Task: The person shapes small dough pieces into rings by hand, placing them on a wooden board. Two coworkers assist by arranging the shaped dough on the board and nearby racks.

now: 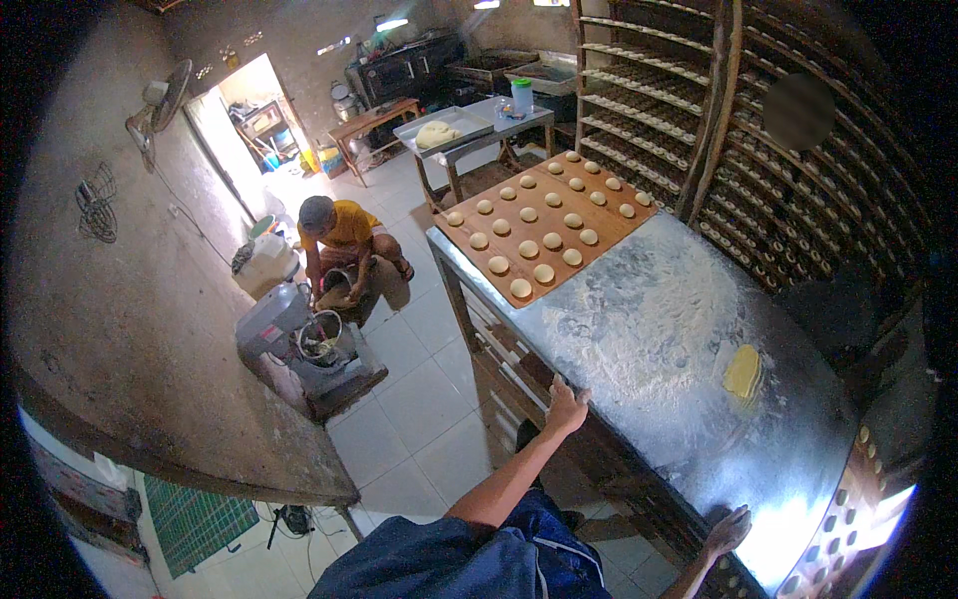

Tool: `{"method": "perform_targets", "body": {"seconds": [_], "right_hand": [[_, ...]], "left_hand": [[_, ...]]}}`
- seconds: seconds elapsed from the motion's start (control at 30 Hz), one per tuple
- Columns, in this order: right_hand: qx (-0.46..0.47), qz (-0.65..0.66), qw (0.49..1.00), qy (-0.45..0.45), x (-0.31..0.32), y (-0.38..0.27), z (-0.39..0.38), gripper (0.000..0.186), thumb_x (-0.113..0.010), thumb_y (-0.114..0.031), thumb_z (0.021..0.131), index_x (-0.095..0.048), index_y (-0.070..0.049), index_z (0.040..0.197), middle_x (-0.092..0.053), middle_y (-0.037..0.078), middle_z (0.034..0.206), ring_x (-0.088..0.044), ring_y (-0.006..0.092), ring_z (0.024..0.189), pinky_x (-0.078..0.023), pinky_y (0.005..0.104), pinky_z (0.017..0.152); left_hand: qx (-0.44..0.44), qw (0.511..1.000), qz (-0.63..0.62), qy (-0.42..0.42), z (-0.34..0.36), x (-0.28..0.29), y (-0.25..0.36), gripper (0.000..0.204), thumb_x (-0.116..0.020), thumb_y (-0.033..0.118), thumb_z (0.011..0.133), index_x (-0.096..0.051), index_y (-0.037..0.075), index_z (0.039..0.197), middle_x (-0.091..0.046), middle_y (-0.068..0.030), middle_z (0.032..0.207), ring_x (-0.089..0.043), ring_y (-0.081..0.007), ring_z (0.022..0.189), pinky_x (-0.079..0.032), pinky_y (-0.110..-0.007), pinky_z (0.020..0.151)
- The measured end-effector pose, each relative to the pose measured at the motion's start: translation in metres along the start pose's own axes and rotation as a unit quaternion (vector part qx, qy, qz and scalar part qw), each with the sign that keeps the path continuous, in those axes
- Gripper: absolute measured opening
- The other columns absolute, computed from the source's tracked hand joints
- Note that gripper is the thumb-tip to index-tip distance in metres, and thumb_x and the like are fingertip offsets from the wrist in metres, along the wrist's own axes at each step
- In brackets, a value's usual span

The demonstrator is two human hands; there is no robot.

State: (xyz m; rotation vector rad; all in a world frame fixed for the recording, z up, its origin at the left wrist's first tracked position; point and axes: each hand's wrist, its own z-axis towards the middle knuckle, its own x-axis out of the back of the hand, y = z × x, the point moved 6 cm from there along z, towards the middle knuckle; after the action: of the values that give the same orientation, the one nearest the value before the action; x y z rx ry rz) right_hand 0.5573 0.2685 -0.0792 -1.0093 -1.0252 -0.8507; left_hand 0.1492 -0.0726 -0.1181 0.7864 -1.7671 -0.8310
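My left hand [566, 407] rests on the near edge of a floured metal table [659, 329], fingers curled over the rim and holding nothing loose. Further along the same edge, at the lower right, my right hand [726, 531] lies with its fingers spread. A flat yellow piece of dough [742, 371] sits on the flour, apart from both hands. At the table's far end a wooden board [519, 250] carries several round dough pieces in rows.
A person in a yellow shirt [344, 245] crouches on the tiled floor by a stand mixer [299, 344]. Tall wooden racks [758, 130] stand at the right. A far table holds a tray with dough [439, 133]. A concrete counter [150, 329] runs along the left.
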Motion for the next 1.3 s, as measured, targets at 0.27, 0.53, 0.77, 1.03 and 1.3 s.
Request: {"method": "perform_targets", "body": {"seconds": [0.27,0.53,0.77,1.03,1.3], "right_hand": [[-0.046,0.062,0.997,-0.005,0.007,-0.004,0.004,0.044,-0.042,-0.034,0.1,-0.064,0.002,0.111,-0.064,0.021,0.112,-0.057,0.038,0.107,-0.044,0.043,0.094],[0.002,0.082,0.99,0.113,-0.007,0.013,0.004,0.047,-0.044,-0.035,0.099,-0.064,0.007,0.105,-0.064,0.024,0.107,-0.058,0.0392,0.103,-0.044,0.0441,0.092],[0.002,0.073,0.993,0.097,-0.009,0.016,0.005,0.046,-0.045,-0.035,0.099,-0.064,0.007,0.104,-0.064,0.023,0.109,-0.058,0.039,0.104,-0.044,0.0449,0.094],[-0.019,0.074,0.995,0.061,-0.005,0.009,0.003,0.042,-0.045,-0.032,0.099,-0.064,0.005,0.108,-0.064,0.022,0.112,-0.056,0.038,0.107,-0.043,0.0447,0.097],[-0.02,0.04,0.998,0.053,-0.001,0.008,0.001,0.046,-0.042,-0.035,0.1,-0.063,0.005,0.111,-0.062,0.023,0.116,-0.055,0.038,0.112,-0.04,0.0437,0.101]], "left_hand": [[0.005,1.0,0.004,0.021,0.004,-0.003,-0.007,0.089,-0.053,0.044,0.093,-0.001,-0.002,0.148,-0.013,-0.0282,0.152,-0.02,-0.0422,0.14,-0.024,-0.059,0.108],[0.008,1.0,0.004,0.001,-0.003,0.0,0.004,0.089,-0.051,0.043,0.094,0.002,-0.004,0.148,-0.011,-0.0276,0.153,-0.019,-0.0415,0.141,-0.024,-0.059,0.109],[0.035,0.999,0.002,-0.017,-0.002,0.0,0.003,0.089,-0.052,0.042,0.094,0.002,-0.005,0.147,-0.009,-0.029,0.153,-0.013,-0.0409,0.143,-0.023,-0.056,0.111],[0.014,1.0,0.006,-0.006,-0.003,0.002,0.004,0.089,-0.052,0.041,0.094,0.001,-0.006,0.147,-0.011,-0.0307,0.152,-0.015,-0.0411,0.142,-0.022,-0.052,0.112],[0.032,0.999,0.017,-0.013,-0.003,0.001,0.009,0.087,-0.051,0.042,0.094,0.001,-0.003,0.148,-0.014,-0.0301,0.151,-0.024,-0.0428,0.139,-0.026,-0.055,0.109]]}}
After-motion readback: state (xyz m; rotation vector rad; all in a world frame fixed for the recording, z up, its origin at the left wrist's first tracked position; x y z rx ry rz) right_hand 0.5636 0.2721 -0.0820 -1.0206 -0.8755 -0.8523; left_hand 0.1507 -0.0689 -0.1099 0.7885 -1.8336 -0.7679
